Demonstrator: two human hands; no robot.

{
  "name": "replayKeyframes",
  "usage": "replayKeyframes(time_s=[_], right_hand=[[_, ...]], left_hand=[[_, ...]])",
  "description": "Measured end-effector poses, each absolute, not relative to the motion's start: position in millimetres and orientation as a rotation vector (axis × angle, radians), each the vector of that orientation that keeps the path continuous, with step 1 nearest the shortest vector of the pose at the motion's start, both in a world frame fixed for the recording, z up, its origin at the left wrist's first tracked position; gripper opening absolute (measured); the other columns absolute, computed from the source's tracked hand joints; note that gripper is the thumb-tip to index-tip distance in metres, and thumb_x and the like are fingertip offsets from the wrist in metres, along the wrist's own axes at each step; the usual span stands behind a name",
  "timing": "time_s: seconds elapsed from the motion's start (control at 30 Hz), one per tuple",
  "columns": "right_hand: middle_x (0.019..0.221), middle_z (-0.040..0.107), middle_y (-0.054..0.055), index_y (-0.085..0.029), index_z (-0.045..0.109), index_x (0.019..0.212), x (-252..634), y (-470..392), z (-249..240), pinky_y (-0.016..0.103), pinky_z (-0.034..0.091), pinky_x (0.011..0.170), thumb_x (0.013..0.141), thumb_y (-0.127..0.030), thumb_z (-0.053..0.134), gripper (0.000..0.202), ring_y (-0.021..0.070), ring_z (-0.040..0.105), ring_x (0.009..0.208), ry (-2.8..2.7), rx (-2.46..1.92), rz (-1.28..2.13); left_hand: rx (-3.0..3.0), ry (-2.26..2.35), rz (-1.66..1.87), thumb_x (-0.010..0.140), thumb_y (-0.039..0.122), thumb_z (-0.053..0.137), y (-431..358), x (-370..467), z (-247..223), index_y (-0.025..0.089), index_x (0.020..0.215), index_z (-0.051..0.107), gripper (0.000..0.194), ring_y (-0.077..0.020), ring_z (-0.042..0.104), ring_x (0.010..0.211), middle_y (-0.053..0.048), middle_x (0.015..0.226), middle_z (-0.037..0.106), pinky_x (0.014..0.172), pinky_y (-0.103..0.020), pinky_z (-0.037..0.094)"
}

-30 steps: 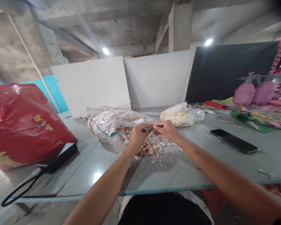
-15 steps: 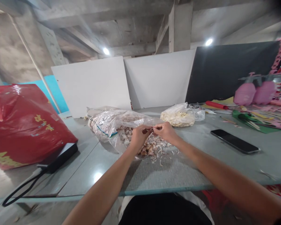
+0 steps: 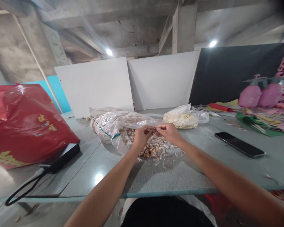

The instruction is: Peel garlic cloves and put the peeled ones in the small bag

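Note:
My left hand (image 3: 142, 136) and my right hand (image 3: 168, 132) meet fingertip to fingertip above a heap of garlic cloves (image 3: 149, 152) and papery skins (image 3: 164, 148). Both are closed in a pinch. Whatever lies between the fingertips is too small and too covered to make out. Beneath the hands, the heap spills from the mouth of a clear plastic bag (image 3: 106, 123) lying on its side. Behind my right hand sits a second clear bag (image 3: 181, 118) full of pale, peeled-looking cloves.
On the grey table (image 3: 90, 176), a red bag (image 3: 33, 123) and a black power bank (image 3: 63, 157) with a cable stand at left. A phone (image 3: 239, 144) lies at right, near pink spray bottles (image 3: 250, 96) and green paper (image 3: 255, 124). White boards (image 3: 94, 85) stand behind.
The whole view has shifted slightly. My hands stay pinched together over the heap, with only small finger movement.

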State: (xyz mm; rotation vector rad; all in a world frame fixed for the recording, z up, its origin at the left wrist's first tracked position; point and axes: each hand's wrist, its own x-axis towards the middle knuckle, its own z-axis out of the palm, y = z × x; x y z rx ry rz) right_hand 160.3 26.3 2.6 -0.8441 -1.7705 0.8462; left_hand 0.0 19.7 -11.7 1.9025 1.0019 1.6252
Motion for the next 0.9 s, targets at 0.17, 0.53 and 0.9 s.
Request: replayKeyframes(time_s=[0.17,0.53,0.9], right_hand=[[0.068,0.068,0.005,-0.012,0.071,0.084,161.4,27.2,1.8,0.030,0.055,0.067,0.069,-0.039,0.062,0.031,0.0175,0.066,0.068,-1.690,-0.766,1.038],[0.068,0.069,0.004,-0.013,0.071,0.080,160.2,26.0,2.3,0.029,0.056,0.065,0.069,-0.036,0.063,0.027,0.0168,0.065,0.066,-1.686,-0.753,1.041],[0.057,0.065,0.002,-0.012,0.066,0.074,153.3,23.9,-2.9,0.023,0.052,0.052,0.066,-0.023,0.057,0.016,0.0138,0.062,0.053,-1.664,-0.874,0.883]], left_hand=[[1.988,1.029,1.647,0.069,0.027,0.063,17.8,-2.4,-10.0,0.016,0.081,0.068,0.017,-0.0145,0.061,0.062,-0.005,0.073,0.069,0.059,-0.024,0.046],[1.959,1.008,1.662,0.068,0.025,0.064,17.4,-1.1,-9.8,0.017,0.079,0.070,0.015,-0.0154,0.061,0.066,-0.005,0.075,0.069,0.062,-0.025,0.047],[1.948,1.037,1.617,0.067,0.028,0.066,18.0,2.1,-12.4,0.016,0.079,0.071,0.017,-0.0186,0.064,0.073,-0.007,0.079,0.070,0.068,-0.028,0.048]])
